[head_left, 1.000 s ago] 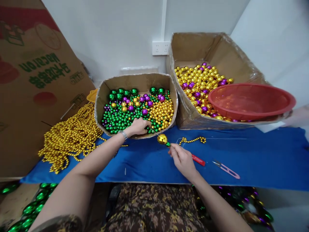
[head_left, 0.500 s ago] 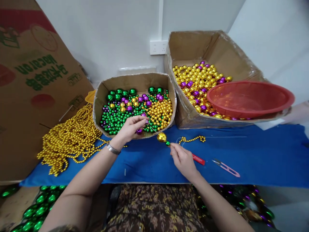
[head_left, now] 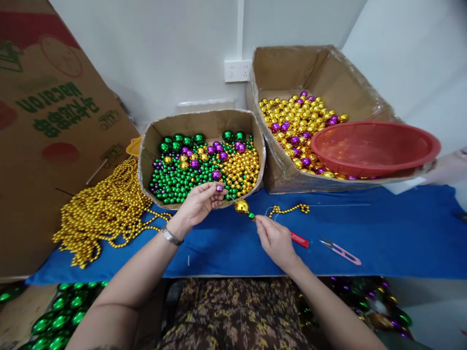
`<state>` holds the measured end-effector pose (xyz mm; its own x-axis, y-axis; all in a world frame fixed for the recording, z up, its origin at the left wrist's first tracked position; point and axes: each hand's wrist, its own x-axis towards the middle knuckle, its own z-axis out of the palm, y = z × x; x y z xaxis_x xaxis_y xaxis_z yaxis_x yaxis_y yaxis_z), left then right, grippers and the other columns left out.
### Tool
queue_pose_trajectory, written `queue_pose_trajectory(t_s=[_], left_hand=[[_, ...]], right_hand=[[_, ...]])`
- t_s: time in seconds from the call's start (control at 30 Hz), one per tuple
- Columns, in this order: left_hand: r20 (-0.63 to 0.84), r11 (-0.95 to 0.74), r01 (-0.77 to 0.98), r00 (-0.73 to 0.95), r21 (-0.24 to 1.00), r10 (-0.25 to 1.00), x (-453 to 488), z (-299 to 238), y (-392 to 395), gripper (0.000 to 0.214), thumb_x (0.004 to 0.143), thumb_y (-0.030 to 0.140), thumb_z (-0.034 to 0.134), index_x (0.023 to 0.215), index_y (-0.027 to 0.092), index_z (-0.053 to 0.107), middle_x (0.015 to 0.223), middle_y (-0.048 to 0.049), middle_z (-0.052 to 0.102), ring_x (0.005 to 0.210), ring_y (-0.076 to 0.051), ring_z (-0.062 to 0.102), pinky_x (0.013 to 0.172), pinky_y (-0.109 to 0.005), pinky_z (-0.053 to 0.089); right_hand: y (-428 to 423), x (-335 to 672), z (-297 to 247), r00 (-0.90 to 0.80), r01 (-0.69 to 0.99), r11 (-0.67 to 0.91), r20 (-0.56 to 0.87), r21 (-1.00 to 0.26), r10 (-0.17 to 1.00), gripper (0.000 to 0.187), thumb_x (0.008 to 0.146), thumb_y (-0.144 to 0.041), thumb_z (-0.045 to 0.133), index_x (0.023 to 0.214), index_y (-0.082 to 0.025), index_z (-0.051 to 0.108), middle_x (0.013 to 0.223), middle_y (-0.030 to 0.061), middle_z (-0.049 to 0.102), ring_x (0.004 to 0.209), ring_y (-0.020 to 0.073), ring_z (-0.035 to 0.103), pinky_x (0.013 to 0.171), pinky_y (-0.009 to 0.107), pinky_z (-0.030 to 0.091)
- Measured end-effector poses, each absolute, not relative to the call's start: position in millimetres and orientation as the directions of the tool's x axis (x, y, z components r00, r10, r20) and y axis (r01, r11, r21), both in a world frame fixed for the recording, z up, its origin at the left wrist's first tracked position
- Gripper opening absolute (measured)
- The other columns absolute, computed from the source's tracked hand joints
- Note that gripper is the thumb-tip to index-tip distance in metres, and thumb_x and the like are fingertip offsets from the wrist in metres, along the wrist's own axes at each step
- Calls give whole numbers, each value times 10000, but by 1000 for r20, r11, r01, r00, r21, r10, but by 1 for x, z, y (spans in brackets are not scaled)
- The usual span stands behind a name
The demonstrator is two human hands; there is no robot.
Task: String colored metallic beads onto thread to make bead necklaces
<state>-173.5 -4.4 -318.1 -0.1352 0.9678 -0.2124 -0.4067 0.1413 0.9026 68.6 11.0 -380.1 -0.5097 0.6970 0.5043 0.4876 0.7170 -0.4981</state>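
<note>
My left hand pinches a small purple bead between thumb and fingertips, over the front rim of the smaller bead box. A thin needle-like strand runs from that bead to a large gold bead. Beside the gold bead sits a small green bead on the same line. Right next to the green bead, my right hand is closed on the beaded strand; its fingers hide the part they grip. I cannot tell whether the purple bead is threaded.
The smaller cardboard box holds green, gold and purple beads. A larger box carries a red basin. Gold bead strands lie left. On the blue cloth are a short gold chain, red-handled item and pink thread snips.
My left hand has come slightly down and turned, so its fingers and the purple bead show more. The right hand stays nearly where it was, still closed on the strand.
</note>
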Motion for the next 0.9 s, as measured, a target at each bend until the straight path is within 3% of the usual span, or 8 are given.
queue_pose_trajectory(t_s=[0.13, 0.3, 0.37, 0.43, 0.53, 0.6, 0.73, 0.9], left_hand=[[-182, 125, -356, -132, 926, 974, -175, -320, -7, 295, 760, 372, 745, 959, 158, 705, 880, -73, 715, 728, -121, 630, 687, -271, 524], [-59, 58, -10, -170, 998, 984, -169, -319, -15, 330, 785, 404, 720, 1004, 158, 698, 882, -53, 723, 773, -143, 658, 734, -274, 540], [-10, 18, 67, -125, 998, 992, -163, -319, -19, 315, 788, 375, 724, 1020, 166, 681, 892, -44, 728, 812, -149, 670, 757, -264, 538], [37, -27, 99, -95, 995, 995, -157, -321, -23, 269, 794, 356, 721, 981, 166, 676, 881, -43, 733, 803, -148, 678, 744, -257, 542], [128, -103, 215, -105, 971, 986, -147, -331, -30, 203, 820, 344, 691, 909, 162, 699, 875, -57, 743, 784, -160, 687, 724, -270, 553], [198, -156, 310, -109, 938, 974, -141, -343, -36, 182, 843, 331, 663, 909, 170, 715, 899, -66, 748, 820, -174, 695, 750, -289, 559], [299, -241, 469, -52, 850, 953, -131, -366, -46, 162, 880, 296, 616, 877, 182, 731, 985, -88, 734, 921, -195, 694, 808, -311, 554], [422, -346, 544, -17, 765, 906, -126, -359, -44, 138, 890, 252, 601, 879, 180, 718, 956, -86, 731, 894, -184, 694, 801, -302, 550]], right_hand=[[12, 71, -382, -528, 514, 731, 507, -448, 682, 269, 991, -238, 384, 1026, -183, 645, 867, 66, 734, 713, 165, 687, 676, 257, 505], [15, 72, -387, -573, 575, 786, 573, -228, 586, 241, 963, -175, 426, 1016, -163, 660, 770, 61, 719, 660, 153, 665, 644, 260, 458], [14, 70, -389, -565, 551, 787, 570, -278, 597, 232, 966, -179, 427, 1021, -162, 652, 772, 61, 720, 673, 159, 675, 661, 263, 475], [11, 68, -392, -543, 496, 749, 516, -439, 663, 225, 979, -211, 415, 1029, -172, 631, 787, 59, 726, 695, 162, 691, 677, 261, 508], [5, 68, -401, -536, 411, 590, 339, -695, 773, 213, 988, -252, 395, 1085, -196, 575, 793, 35, 731, 671, 154, 706, 652, 247, 548], [2, 73, -410, -561, 399, 512, 239, -761, 793, 210, 985, -250, 384, 1114, -203, 544, 832, 30, 736, 685, 153, 717, 645, 245, 562], [4, 87, -428, -629, 510, 576, 179, -640, 756, 246, 949, -191, 400, 1138, -196, 556, 975, 65, 732, 837, 185, 726, 704, 277, 579], [10, 85, -417, -588, 571, 646, 298, -507, 752, 347, 958, -213, 409, 1280, -192, 537, 1143, 111, 685, 992, 216, 693, 796, 325, 586]])
